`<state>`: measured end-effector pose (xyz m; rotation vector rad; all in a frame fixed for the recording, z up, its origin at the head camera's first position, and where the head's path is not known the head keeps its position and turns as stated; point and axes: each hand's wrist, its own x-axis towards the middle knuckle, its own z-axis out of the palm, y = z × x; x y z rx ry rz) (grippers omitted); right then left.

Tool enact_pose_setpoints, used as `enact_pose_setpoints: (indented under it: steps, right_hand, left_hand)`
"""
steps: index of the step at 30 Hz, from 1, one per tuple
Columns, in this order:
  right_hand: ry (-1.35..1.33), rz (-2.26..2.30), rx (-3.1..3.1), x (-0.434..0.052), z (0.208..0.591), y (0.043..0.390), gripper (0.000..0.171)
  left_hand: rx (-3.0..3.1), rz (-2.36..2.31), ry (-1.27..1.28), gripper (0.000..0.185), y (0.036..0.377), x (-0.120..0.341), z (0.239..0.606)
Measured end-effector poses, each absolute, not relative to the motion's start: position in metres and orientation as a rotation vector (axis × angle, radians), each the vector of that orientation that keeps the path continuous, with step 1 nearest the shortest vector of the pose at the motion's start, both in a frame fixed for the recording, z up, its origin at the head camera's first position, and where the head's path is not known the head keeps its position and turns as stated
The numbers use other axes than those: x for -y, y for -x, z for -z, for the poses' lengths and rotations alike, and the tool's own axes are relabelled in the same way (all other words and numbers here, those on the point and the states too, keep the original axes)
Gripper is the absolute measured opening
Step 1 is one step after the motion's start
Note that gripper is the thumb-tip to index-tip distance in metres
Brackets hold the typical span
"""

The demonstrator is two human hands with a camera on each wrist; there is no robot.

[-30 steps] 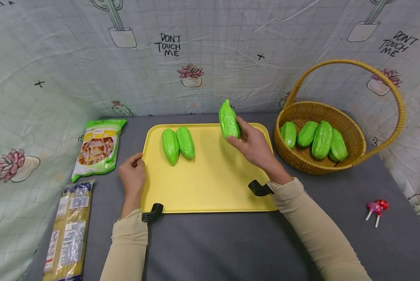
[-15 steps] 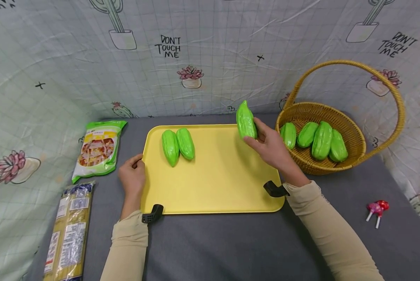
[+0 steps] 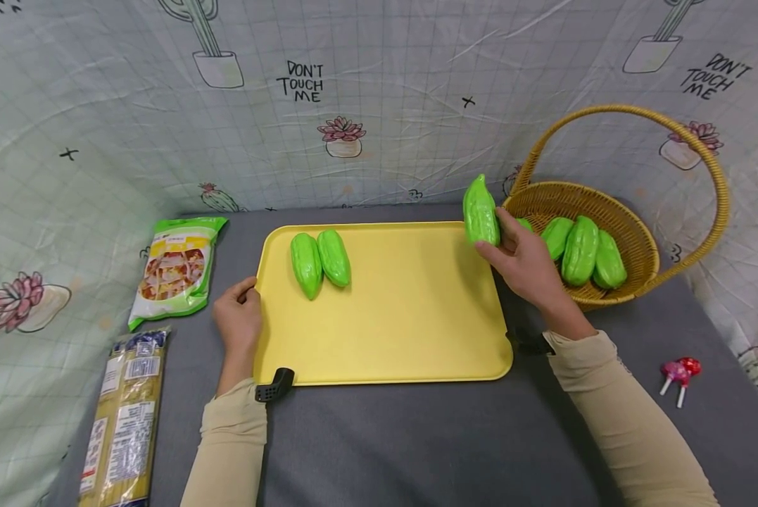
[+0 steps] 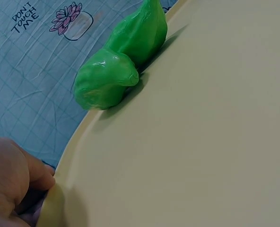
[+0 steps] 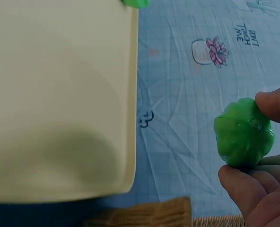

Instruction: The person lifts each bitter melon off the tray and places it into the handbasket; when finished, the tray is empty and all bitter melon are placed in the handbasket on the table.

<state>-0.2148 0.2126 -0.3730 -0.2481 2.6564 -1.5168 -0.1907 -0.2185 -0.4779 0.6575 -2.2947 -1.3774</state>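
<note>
The right hand (image 3: 524,264) pinched a green gourd (image 3: 481,211) between thumb and fingers, raised near the far right corner of a yellow tray (image 3: 385,324) whose left rim the left hand (image 3: 239,320) gripped with curled fingers, while two matching gourds (image 3: 306,266) lay at its far left and a wicker basket (image 3: 581,197) stood to its right.

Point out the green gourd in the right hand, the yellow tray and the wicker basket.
Held green gourd (image 3: 480,213): head view, on the middle of its side.
Yellow tray (image 3: 385,306): head view, on the bare middle of its floor.
Wicker basket (image 3: 571,198): head view, on its inner back wall.
</note>
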Motion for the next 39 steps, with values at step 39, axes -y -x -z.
enact_pose_setpoints:
  steps: [39]
  right_hand:
    - [0.027, 1.162, -2.823, -0.303, 0.4, 0.221, 0.086]
  left_hand:
    - [2.305, 1.393, -0.664, 0.033, 0.189, 0.217, 0.475]
